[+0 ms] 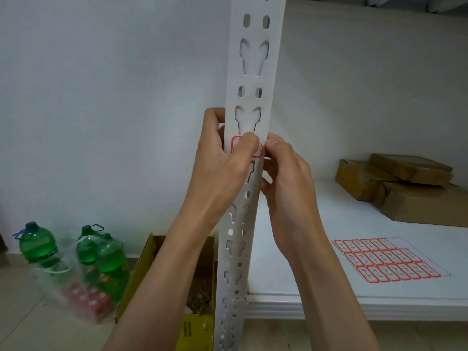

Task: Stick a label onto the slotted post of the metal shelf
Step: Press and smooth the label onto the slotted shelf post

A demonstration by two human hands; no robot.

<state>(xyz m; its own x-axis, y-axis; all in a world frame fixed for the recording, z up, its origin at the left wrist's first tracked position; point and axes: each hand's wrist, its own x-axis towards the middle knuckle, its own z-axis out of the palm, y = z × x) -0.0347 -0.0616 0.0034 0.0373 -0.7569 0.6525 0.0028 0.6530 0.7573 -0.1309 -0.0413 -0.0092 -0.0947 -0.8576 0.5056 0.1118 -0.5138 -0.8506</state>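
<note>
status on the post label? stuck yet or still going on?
Done: one red-bordered label is off the label sheet lying on the shelf and sits on the slotted post. In hand: left hand thumb presses it, right hand steadies the post edge. Left: finish smoothing, let go.

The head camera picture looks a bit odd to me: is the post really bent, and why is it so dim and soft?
Head view: the wide-angle lens seems to bow the slotted post, so the bend is probably distortion; the light is flat and dim, with no glare and only faint shadows; the green bottles near the left edge look smeared, while the label under the left hand and right hand stays readable.
</note>
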